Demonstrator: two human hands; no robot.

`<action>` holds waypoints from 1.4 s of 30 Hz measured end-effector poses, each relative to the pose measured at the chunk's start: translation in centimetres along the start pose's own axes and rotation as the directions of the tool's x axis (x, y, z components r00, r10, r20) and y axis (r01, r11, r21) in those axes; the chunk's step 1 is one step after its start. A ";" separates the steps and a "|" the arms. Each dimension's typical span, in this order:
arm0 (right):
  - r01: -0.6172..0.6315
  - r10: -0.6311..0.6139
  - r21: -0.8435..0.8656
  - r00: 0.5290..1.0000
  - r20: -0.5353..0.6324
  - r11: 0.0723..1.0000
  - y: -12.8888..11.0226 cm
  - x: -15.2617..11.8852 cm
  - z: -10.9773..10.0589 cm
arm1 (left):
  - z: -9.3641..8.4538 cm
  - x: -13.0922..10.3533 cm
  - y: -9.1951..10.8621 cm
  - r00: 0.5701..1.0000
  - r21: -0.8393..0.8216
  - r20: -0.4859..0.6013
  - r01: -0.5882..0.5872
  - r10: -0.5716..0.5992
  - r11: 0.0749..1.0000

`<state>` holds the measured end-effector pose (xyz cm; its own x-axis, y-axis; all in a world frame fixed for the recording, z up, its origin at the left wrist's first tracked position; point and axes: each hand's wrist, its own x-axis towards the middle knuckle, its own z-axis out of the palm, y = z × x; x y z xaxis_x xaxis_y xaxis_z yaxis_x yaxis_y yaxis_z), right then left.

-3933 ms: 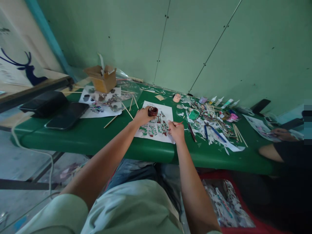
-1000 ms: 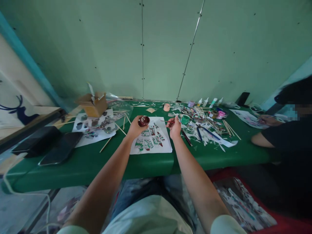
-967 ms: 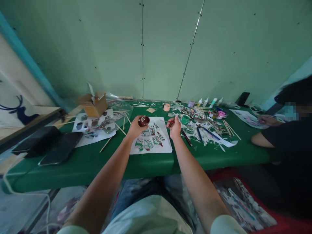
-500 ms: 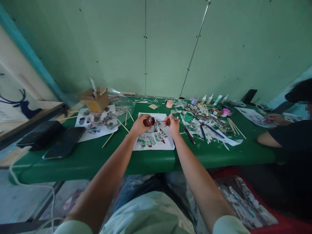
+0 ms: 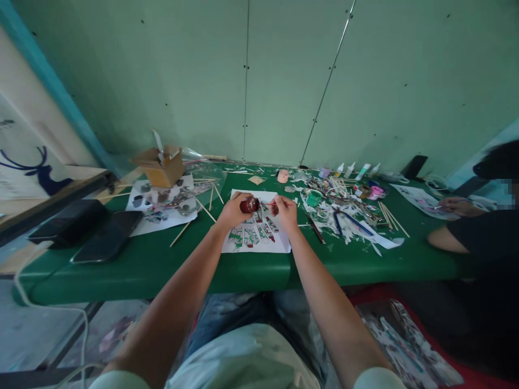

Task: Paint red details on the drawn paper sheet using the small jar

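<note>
My left hand [image 5: 232, 212] is wrapped round a small dark red jar [image 5: 248, 204], tilted with its mouth toward the right. A thin red brush [image 5: 286, 205] is pinched in my right hand [image 5: 285, 214], its tip end close to the jar's mouth. Both hands are over a white sheet [image 5: 278, 244] that bears green and dark red painted pieces [image 5: 251, 235]. An open green paint jar [image 5: 313, 198] stands right of my right hand, and a dark pen-like tool [image 5: 315, 229] lies in front of it.
Blue-handled pliers [image 5: 352, 222], paper scraps and wooden sticks [image 5: 393, 217] lie to the right. A cardboard box [image 5: 162, 168], a painted sheet [image 5: 162, 219] and a black phone [image 5: 107, 237] are on the left. Another person's hand [image 5: 458, 206] is over a sheet at the far right.
The view has shifted slightly. My right hand has moved a little left, and the brush has turned, with its tip nearer the jar. The jar is still in my left hand.
</note>
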<state>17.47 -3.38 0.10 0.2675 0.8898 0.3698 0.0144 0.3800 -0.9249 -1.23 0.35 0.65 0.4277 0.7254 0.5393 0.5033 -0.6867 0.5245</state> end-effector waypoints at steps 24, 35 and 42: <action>-0.184 0.191 0.065 0.974 -0.121 0.981 -0.8 -2.6 -1.0 | 0.3 -0.1 -0.6 0.970 -0.054 -0.050 0.236 -0.238 0.970; -0.257 0.253 -0.034 0.963 -0.088 0.966 -0.6 -4.2 -1.3 | 0.2 0.0 -0.6 0.957 -0.090 -0.014 0.289 -0.291 0.953; -0.270 0.266 -0.117 0.963 -0.054 0.956 -0.6 -4.3 -1.1 | 0.2 0.0 -0.5 0.956 -0.060 0.014 0.293 -0.293 0.954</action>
<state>17.35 -7.67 -1.05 0.3132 0.9438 0.1053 0.0545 0.0928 -0.9942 -1.29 0.66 0.22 0.2717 0.8953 0.3529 0.5604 -0.4453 0.6983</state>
